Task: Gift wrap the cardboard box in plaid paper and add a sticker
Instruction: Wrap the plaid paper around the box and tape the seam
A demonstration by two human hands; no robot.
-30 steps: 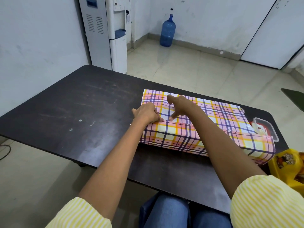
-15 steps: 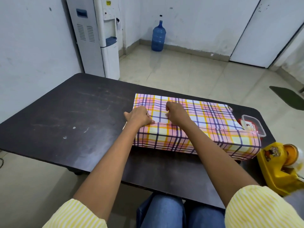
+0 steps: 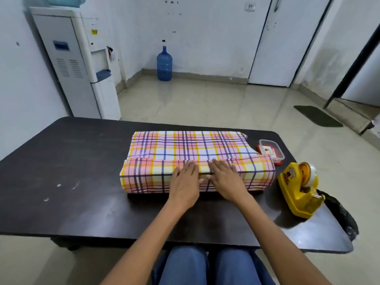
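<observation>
The left hand (image 3: 185,182) and the right hand (image 3: 227,181) lie side by side, fingers straight and flat, palms pressing down on the plaid paper (image 3: 185,147) where its near flap folds over the top front edge; neither grips anything. The paper covers the cardboard box (image 3: 148,182), which sits mid-table on the dark table (image 3: 82,161). Just right of it stands a yellow tape dispenser (image 3: 296,190); beyond that is a small clear container (image 3: 270,151) on a red lid.
</observation>
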